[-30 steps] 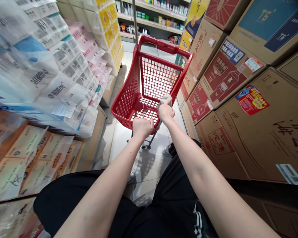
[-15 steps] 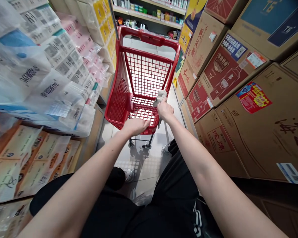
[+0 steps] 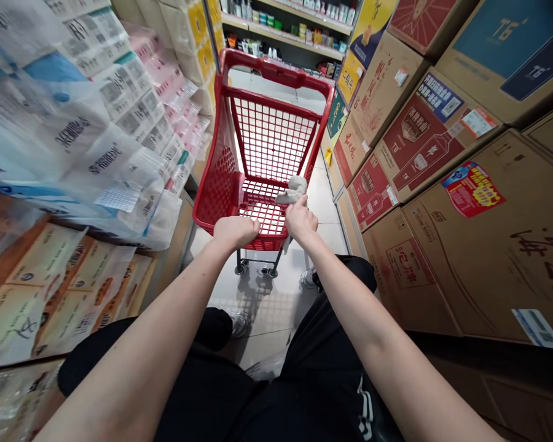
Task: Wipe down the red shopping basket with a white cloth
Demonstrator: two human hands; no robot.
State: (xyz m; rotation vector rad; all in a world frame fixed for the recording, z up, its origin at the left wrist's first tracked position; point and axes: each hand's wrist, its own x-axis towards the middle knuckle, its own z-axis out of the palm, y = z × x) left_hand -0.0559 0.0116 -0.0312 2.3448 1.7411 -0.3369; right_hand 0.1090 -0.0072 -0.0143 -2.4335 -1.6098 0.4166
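Note:
A red plastic shopping cart [image 3: 221,178] stands in a narrow aisle in front of me, its basket holding nothing that I can see. My left hand [image 3: 234,232] is closed over the cart's near rim. My right hand [image 3: 300,220] is closed on a crumpled grey-white cloth [image 3: 293,189] that rests against the same rim at the right. Both forearms reach forward over my black shorts.
Stacked tissue and paper packs [image 3: 96,141] line the left side. Brown and red cardboard cartons [image 3: 442,184] are piled along the right. The tiled floor [image 3: 317,196] runs ahead to shelves of bottles [image 3: 286,31] at the far end. The gap between the stacks is tight.
The cart has swung to the left and straightened in the aisle. My left hand opened flat half a second ago and is now closed on the rim again. The right hand kept the cloth.

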